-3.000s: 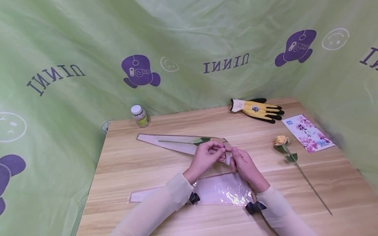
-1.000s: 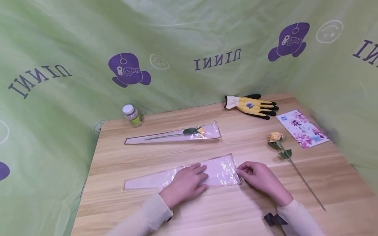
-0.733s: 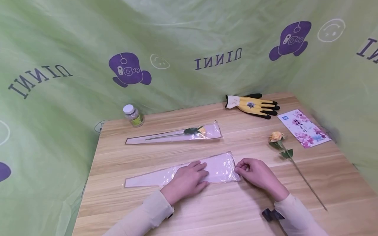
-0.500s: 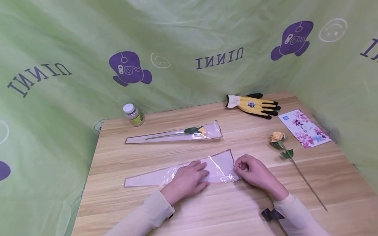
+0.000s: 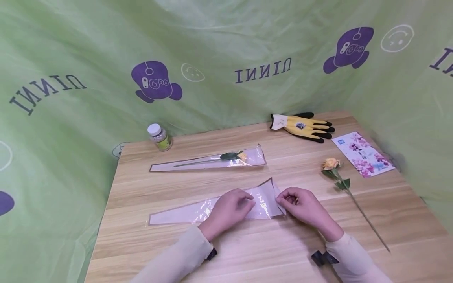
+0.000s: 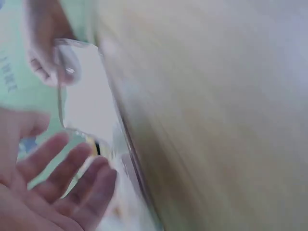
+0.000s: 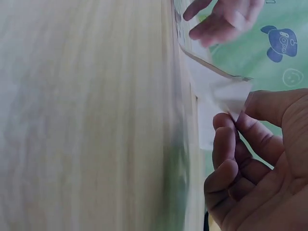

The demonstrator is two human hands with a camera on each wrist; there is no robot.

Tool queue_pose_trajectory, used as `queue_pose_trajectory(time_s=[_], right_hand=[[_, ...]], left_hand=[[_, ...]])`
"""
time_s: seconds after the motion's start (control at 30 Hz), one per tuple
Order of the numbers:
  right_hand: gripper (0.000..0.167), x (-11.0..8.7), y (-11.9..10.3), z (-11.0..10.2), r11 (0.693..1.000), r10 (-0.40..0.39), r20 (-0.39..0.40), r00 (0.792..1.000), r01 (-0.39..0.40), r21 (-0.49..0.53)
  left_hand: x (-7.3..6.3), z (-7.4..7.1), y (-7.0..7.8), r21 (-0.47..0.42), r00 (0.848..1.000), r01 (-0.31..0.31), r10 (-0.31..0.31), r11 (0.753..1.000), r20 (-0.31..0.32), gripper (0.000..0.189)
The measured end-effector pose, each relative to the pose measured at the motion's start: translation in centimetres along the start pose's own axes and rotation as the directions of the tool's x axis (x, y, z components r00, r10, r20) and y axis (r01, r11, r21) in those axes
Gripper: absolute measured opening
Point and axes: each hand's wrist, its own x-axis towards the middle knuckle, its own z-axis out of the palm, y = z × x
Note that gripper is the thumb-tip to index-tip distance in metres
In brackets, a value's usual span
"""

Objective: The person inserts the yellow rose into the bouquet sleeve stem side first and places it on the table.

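A translucent, brown-edged flower sleeve [image 5: 173, 215] lies on the table before me, its narrow end to the left. My right hand [image 5: 306, 206] pinches the wide end's edge; the right wrist view shows thumb and fingertips [image 7: 224, 120] on the lifted film [image 7: 236, 94]. My left hand [image 5: 228, 210] is over the sleeve's middle. In the left wrist view that hand [image 6: 62, 183] has loosely bent fingers, apart from the film, holding nothing. Farther back, a second flower sleeve [image 5: 254, 158] contains a yellow rose [image 5: 242, 156]. Another rose [image 5: 330, 164], peach-coloured and long-stemmed, lies unwrapped at the right.
A white-capped jar [image 5: 161, 137] stands at the table's back left. Toward the back right lie a yellow and black work glove [image 5: 306, 126] and a floral-printed card [image 5: 362, 154]. A green printed curtain [image 5: 212, 47] hangs behind the wooden table [image 5: 131, 188].
Both hands have left the back sleeve, now flat with its rose, for the front one. Most recently my left hand has risen off the front sleeve while my right lifts its wide edge.
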Motion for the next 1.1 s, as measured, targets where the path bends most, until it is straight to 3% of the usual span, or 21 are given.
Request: queue_pose_trajectory(time_s=[0.07,0.13,0.2,0.37,0.5,0.6,0.63,0.7,0.83,0.9,0.97,1.03,1.1], right_hand=[[0.008,-0.1,-0.1,0.2,1.0,-0.028,-0.022,0.999,0.028,-0.013],[0.007,0.0,-0.3,0.4,0.997,-0.07,-0.038,0.997,0.069,-0.03],[0.007,0.0,-0.5,0.6,0.993,-0.107,-0.051,0.993,0.105,-0.049],[0.011,0.0,-1.2,0.9,0.984,-0.166,-0.065,0.984,0.161,-0.082],[0.013,0.0,-1.8,1.1,0.98,-0.183,-0.068,0.981,0.177,-0.096],[0.014,-0.1,-1.9,1.0,0.977,-0.195,-0.068,0.978,0.188,-0.099],[0.014,-0.1,-1.8,1.0,0.977,-0.198,-0.067,0.978,0.192,-0.095],[0.014,-0.1,-1.7,0.9,0.978,-0.196,-0.062,0.979,0.19,-0.083],[0.013,-0.1,-1.4,0.8,0.985,-0.169,-0.055,0.984,0.167,-0.044],[0.011,-0.1,-1.3,0.8,0.987,-0.158,-0.05,0.986,0.156,-0.027],[0.008,-0.3,-1.2,0.7,0.988,-0.153,-0.043,0.987,0.153,-0.014],[0.004,-0.3,-1.3,0.6,0.988,-0.152,-0.033,0.988,0.152,0.004],[0.004,-0.2,-1.3,0.3,0.99,-0.137,-0.023,0.99,0.138,0.019]], left_hand=[[0.6,0.5,0.4,-0.167,0.997,0.007,-0.02,0.986,-0.076,0.021],[1.1,1.0,0.9,-0.252,0.994,-0.013,-0.016,0.968,-0.11,0.021],[1.6,1.6,1.4,-0.277,0.993,-0.025,-0.007,0.961,-0.114,0.023],[2.5,2.3,2.0,-0.357,0.995,0.044,-0.073,0.933,-0.069,0.025],[2.7,2.4,1.8,-0.33,0.996,0.035,-0.059,0.943,-0.062,0.021],[2.9,2.5,1.7,-0.359,0.997,0.045,-0.065,0.932,-0.045,0.014],[3.0,2.5,1.6,-0.391,0.996,0.061,-0.079,0.918,-0.031,0.012],[3.1,2.7,1.4,-0.496,0.992,0.117,-0.126,0.861,0.014,0.01],[3.2,2.8,1.3,-0.705,0.967,0.243,-0.227,0.666,0.119,0.009],[3.3,2.9,1.4,-0.758,0.955,0.277,-0.254,0.591,0.151,0.009],[3.3,2.9,1.5,-0.776,0.95,0.29,-0.265,0.56,0.164,0.01],[3.3,2.9,1.6,-0.77,0.951,0.285,-0.267,0.571,0.155,0.01],[3.2,2.9,1.6,-0.75,0.954,0.276,-0.264,0.601,0.139,0.01]])
